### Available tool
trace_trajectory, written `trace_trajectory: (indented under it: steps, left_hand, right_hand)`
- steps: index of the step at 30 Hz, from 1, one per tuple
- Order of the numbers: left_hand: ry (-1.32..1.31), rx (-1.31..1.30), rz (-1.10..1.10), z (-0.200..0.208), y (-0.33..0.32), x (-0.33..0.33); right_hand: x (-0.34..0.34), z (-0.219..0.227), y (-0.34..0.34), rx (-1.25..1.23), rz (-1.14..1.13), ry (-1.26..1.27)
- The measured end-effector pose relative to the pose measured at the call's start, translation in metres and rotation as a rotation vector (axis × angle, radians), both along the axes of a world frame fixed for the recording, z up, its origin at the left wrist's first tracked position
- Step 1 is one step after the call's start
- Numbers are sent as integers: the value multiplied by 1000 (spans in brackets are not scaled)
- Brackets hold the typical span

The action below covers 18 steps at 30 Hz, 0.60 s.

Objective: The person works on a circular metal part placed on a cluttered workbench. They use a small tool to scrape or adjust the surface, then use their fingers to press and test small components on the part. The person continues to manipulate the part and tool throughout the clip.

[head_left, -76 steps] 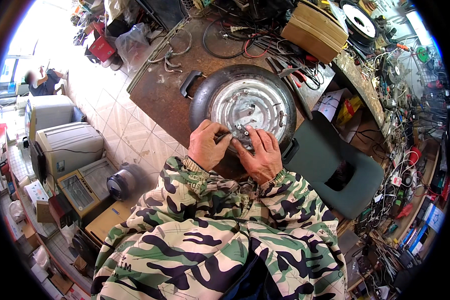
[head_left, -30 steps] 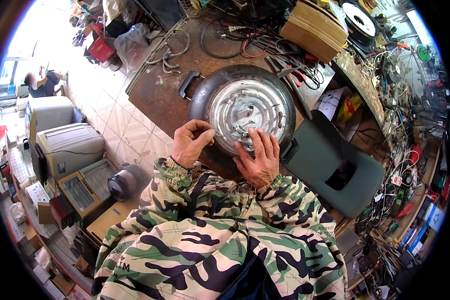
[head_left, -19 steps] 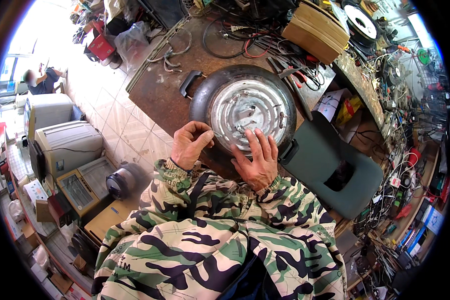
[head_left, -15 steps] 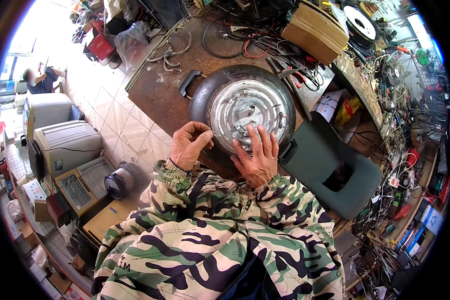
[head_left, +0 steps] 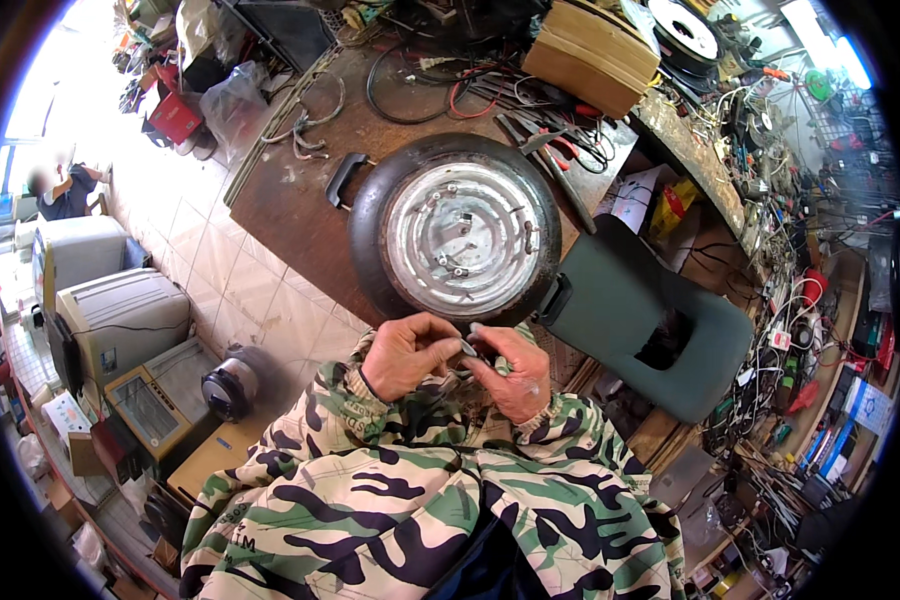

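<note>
A round black electric pan (head_left: pixel 370 250) lies on the rusty-brown workbench, its silvery ringed metal face (head_left: pixel 425 225) turned up with small studs and fittings on it. Dark handles stick out at its far left and near right. Just in front of its near rim, my left hand (head_left: pixel 410 355) and my right hand (head_left: pixel 512 372) meet fingertip to fingertip. Both pinch around a small grey piece (head_left: pixel 468 348), too small and too covered by the fingers to name.
On the workbench (head_left: pixel 275 215) lie a looped cord (head_left: pixel 305 130), red-handled pliers (head_left: pixel 558 150), tangled cables and a cardboard box (head_left: pixel 592 55). A dark green chair (head_left: pixel 650 320) stands at the right beside cluttered shelves. Appliances line the left; a person (head_left: pixel 65 185) sits far left.
My right hand has come off the pan's metal face and drawn back toward me. It now meets my left hand, which has shifted nearer. The view has moved slightly.
</note>
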<state>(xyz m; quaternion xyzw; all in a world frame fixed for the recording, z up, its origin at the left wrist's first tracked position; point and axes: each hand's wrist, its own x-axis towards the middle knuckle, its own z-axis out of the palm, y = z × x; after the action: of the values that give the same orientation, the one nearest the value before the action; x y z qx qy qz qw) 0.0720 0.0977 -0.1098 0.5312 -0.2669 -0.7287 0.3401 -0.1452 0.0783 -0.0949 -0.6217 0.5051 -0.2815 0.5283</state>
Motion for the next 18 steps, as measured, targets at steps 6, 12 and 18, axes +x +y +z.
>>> trace_trajectory:
  steps: [6, 12, 18]
  left_hand:
    - [-83, 29, -81, 10, -2, -8]
    - [-113, 62, -124, 11, -6, -12]
    - [-20, -12, -5, 8, -2, -20]
  right_hand:
    - [-3, -8, 2, -81, 12, -9]
    - [-6, -5, 0, -63, -7, -25]
    - [-8, -8, -2, -7, -23, -39]
